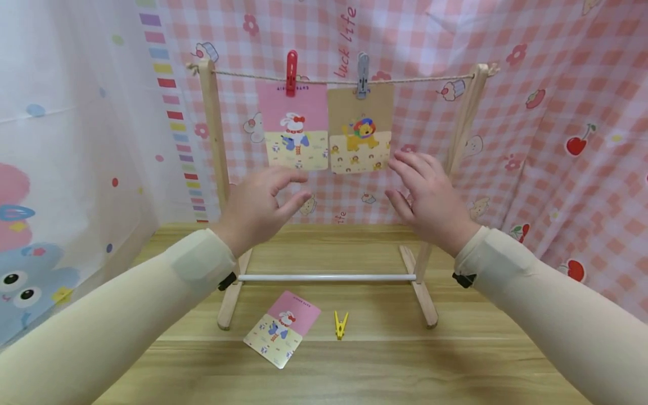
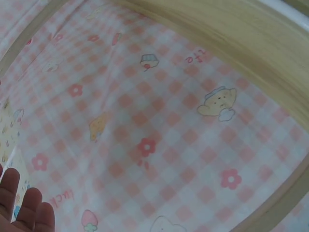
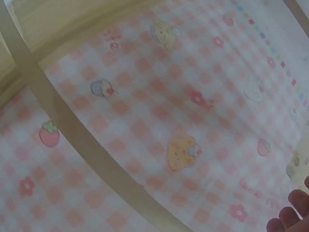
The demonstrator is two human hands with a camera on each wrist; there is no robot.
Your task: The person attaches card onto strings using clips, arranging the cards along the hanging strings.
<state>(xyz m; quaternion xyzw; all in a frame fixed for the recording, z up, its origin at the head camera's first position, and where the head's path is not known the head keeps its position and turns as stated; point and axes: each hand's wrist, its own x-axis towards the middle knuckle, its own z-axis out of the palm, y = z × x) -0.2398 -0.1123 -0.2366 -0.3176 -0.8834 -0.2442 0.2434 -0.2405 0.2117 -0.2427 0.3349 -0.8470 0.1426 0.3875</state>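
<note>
From a string (image 1: 430, 79) hang two cards. A red clothespin (image 1: 291, 73) grips the pink-and-yellow rabbit card (image 1: 273, 112), and a grey clothespin (image 1: 362, 76) grips the brown lion card (image 1: 340, 112). My left hand (image 1: 260, 205) is held up just below the rabbit card, fingers loosely bent and holding nothing. Near the lion card's lower right corner is my right hand (image 1: 430, 197), fingers spread and empty; whether it touches the card I cannot tell. On the table lie a second rabbit card (image 1: 283, 329) and a yellow clothespin (image 1: 341, 325).
A wooden frame with a left post (image 1: 215, 124) and a right post (image 1: 468, 112) carries the string. A white rod (image 1: 324, 278) joins its feet low down. Behind it hangs a pink checked cloth (image 1: 430, 34); the wooden table (image 1: 385, 365) spreads in front.
</note>
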